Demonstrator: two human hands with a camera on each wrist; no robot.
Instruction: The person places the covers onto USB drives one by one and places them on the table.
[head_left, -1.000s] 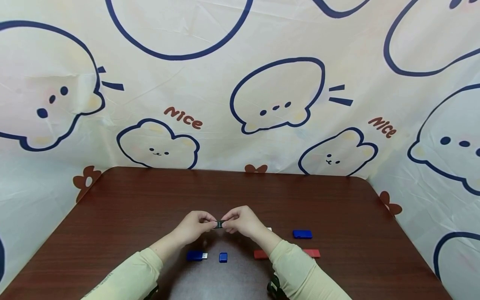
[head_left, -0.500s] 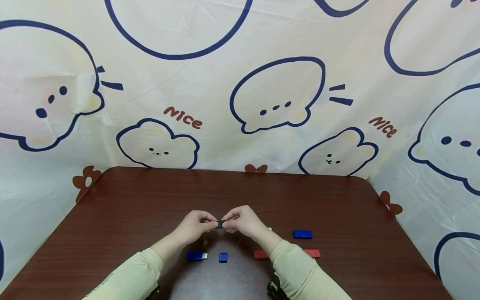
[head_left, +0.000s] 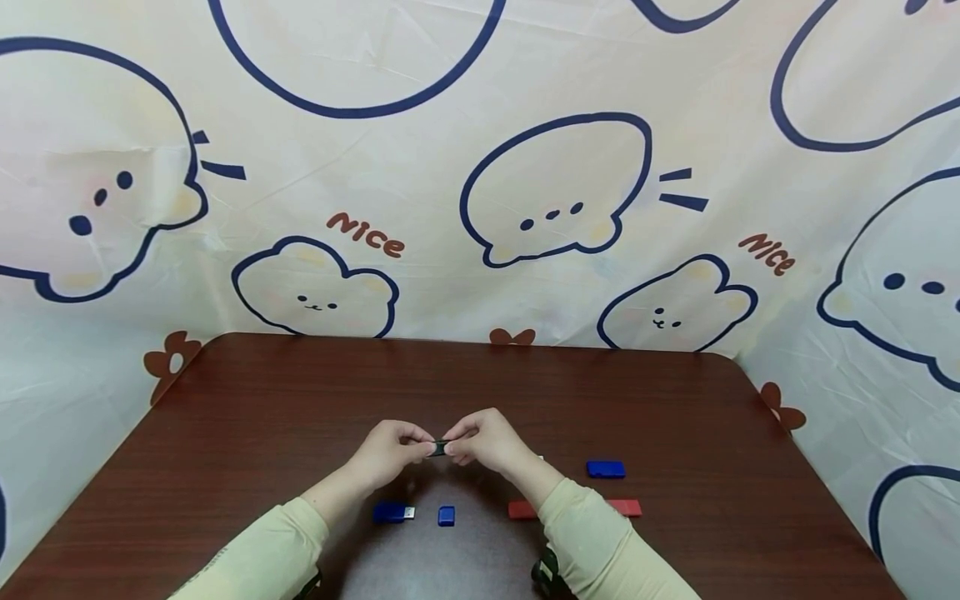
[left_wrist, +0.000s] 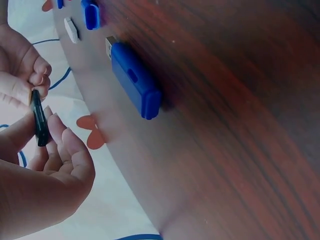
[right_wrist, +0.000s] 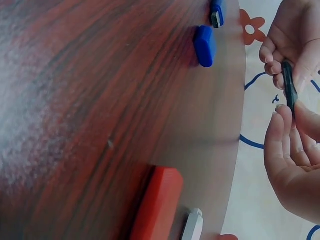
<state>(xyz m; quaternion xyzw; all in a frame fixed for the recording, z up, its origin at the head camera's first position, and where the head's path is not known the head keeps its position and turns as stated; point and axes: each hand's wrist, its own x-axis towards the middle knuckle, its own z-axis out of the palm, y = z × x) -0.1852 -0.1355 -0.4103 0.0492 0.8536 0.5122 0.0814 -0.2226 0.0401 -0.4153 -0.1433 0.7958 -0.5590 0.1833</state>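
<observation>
Both hands meet over the middle of the table, holding one small black stick about the size of a USB flash drive. The left hand pinches one end between thumb and fingers, and the right hand pinches the other. In the left wrist view the black stick looks slim and glossy, its ends partly covered by fingertips. Closer to the person lies a blue USB flash drive with its metal plug bare. Beside it sits a small blue cap, whose hollow side shows in the left wrist view.
A long red stick lies partly under the right forearm. Beyond it, a blue rectangular piece rests at the right. A small white piece is mostly hidden behind the right wrist in the head view. A patterned curtain surrounds the brown table.
</observation>
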